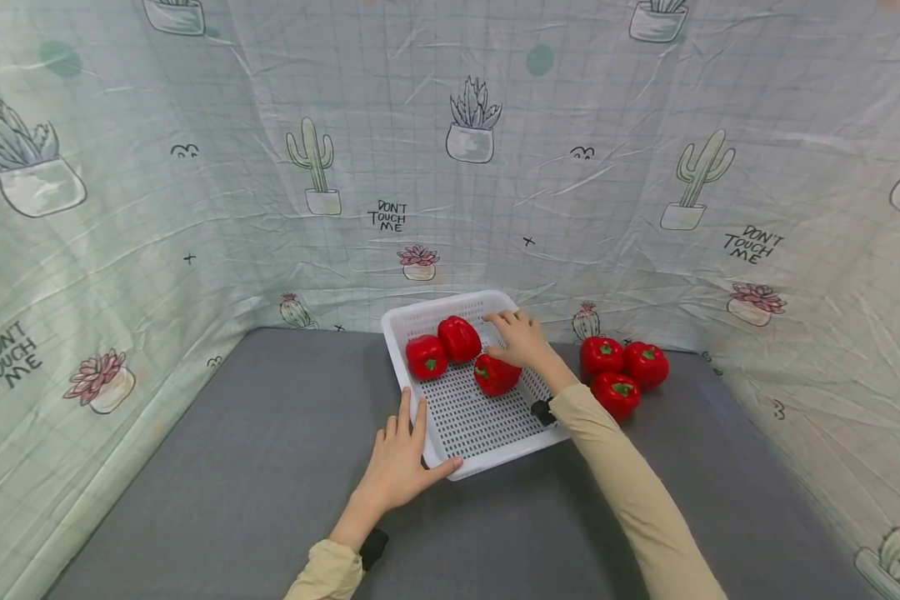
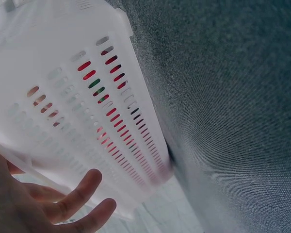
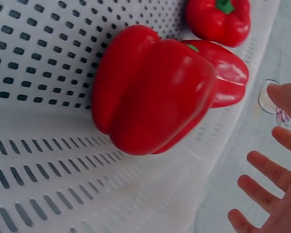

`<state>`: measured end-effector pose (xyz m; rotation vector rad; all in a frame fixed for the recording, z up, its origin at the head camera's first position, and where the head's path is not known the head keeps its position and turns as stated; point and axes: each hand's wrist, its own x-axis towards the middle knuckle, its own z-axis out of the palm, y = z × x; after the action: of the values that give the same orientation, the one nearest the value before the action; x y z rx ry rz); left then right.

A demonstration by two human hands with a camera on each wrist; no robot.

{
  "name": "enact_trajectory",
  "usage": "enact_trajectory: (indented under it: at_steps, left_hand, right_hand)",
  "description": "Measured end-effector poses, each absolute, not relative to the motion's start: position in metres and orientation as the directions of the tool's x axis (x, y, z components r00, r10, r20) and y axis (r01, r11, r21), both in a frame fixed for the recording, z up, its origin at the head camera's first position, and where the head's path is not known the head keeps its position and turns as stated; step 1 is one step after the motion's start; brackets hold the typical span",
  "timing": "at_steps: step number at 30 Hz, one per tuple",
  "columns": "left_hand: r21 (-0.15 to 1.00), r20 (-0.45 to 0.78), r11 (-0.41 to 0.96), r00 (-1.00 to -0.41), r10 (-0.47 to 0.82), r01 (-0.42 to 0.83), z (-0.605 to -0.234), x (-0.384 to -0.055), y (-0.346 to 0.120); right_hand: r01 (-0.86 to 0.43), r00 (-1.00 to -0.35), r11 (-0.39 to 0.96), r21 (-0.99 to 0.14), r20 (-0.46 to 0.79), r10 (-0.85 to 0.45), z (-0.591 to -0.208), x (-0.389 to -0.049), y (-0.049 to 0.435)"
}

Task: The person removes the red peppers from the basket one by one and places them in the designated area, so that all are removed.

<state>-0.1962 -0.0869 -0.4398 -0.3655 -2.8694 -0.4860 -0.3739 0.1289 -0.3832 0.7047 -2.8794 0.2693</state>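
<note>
A white perforated plastic basket [image 1: 487,461] sits slightly turned on the grey table, with three red bell peppers in it. Two peppers, one at the left [image 1: 426,358] and one behind it [image 1: 459,339], lie against each other; the third [image 1: 497,375] is nearer the basket's middle. My left hand [image 1: 393,467] rests at the basket's front-left corner, fingers extended along the outer wall and thumb at the front rim. Over the basket's right side is my right hand [image 1: 521,340], fingers spread. The right wrist view shows this hand [image 3: 276,179] apart from the nearest pepper [image 3: 155,92].
Right of the basket, three more red bell peppers [image 1: 617,395] stand close together on the grey table [image 1: 270,467], beside the right forearm. A cloth printed with cacti [image 1: 420,150] hangs behind and on both sides of the table.
</note>
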Motion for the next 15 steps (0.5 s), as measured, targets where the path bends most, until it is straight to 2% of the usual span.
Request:
enact_trajectory:
  at_steps: [15]
  left_hand:
    - [0.301, 0.228, 0.915, -0.952, 0.205, 0.269, -0.438, -0.195, -0.086]
  right_hand:
    - [-0.490, -0.872, 0.870, -0.048, 0.036, -0.489, -0.404, -0.375, 0.127]
